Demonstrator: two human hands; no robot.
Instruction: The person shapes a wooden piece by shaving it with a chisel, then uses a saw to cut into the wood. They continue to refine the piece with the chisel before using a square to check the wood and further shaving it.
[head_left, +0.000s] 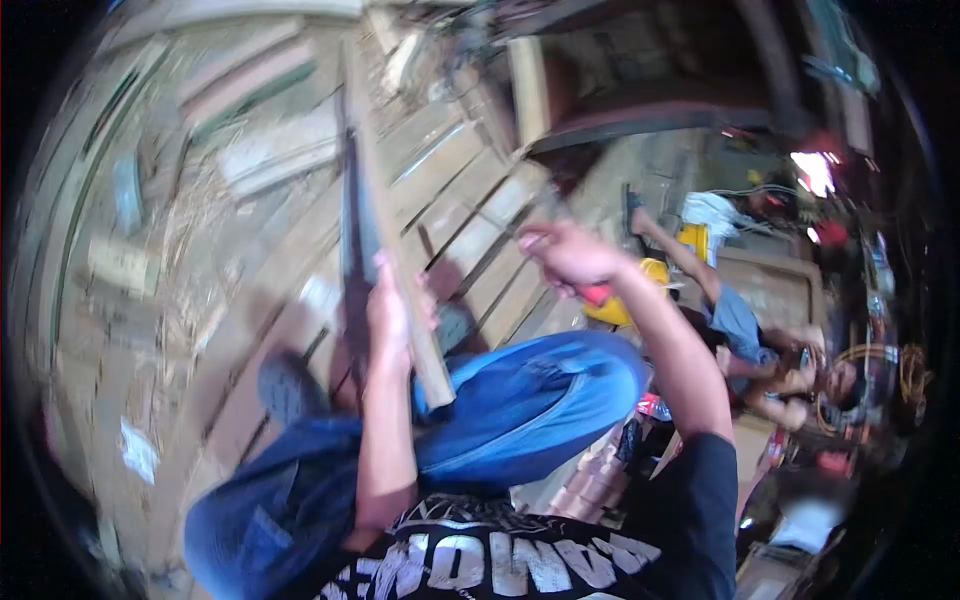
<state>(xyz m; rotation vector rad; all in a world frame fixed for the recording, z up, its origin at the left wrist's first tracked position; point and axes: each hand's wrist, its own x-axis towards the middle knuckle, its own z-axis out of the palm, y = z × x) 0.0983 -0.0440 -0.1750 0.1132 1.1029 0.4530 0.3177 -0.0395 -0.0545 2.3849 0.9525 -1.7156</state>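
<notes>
A long, narrow wooden strip (385, 215) runs from the top centre down to my jeans. My left hand (392, 312) is wrapped round its lower part, with the strip's near end just above my knee. To the right, apart from the strip, my right hand (572, 258) is closed on a tool with a red handle (597, 294). The tool's other end is blurred, so its kind cannot be made out. Beneath both hands lie wooden slats (470, 215) with dark gaps between them.
Wood offcuts (280, 150) and shavings lie on the ground at the left. Another person (735, 325) sits at the right near yellow tools (650, 275) and a wooden frame (770, 285). A dark piece of furniture (650, 105) stands at the top right.
</notes>
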